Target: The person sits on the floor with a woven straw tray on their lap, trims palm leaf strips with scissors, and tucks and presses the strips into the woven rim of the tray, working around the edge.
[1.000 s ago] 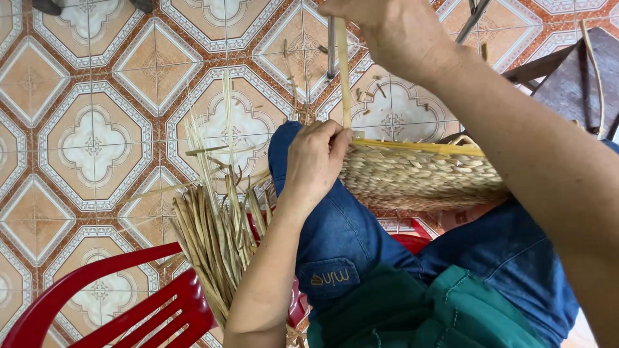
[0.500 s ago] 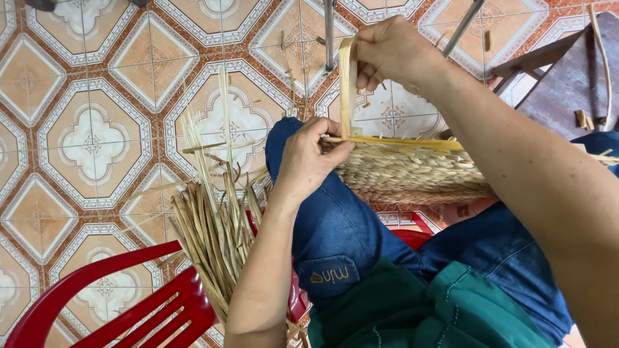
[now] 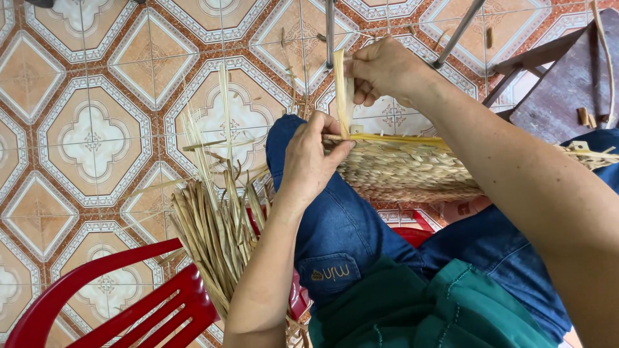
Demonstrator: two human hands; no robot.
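Down on the person's lap, a woven mat (image 3: 412, 171) of pale, dried plant fibre lies across the blue-jeaned knees, its near edge trimmed with a yellowish border strip. The left hand (image 3: 313, 161) rests at the mat's left end, fingers curled and closed over the corner, thumb and fingertips pressing the edge where the border begins. The right hand (image 3: 380, 67) is raised above it, closed in a pinch around a flat, pale fibre strip (image 3: 340, 90) that stands nearly upright and runs down to the mat's corner, just beside the left thumb. Whether the strip's lower end is tucked into the weave or merely touching it is hard to tell, since the left hand covers that spot.

Beside the left knee, a loose bundle of dried stalks (image 3: 216, 225) fans upward from a red plastic chair (image 3: 122, 303), which sits at the lower left of the view. A green garment (image 3: 419, 309) covers the person's front at the bottom of the frame. The floor (image 3: 84, 135) is laid with orange and cream patterned tiles. Thin metal legs (image 3: 330, 32) stand on the tiles past the right hand, and a dark wooden piece (image 3: 567, 90) sits at the upper right, well apart from the mat.
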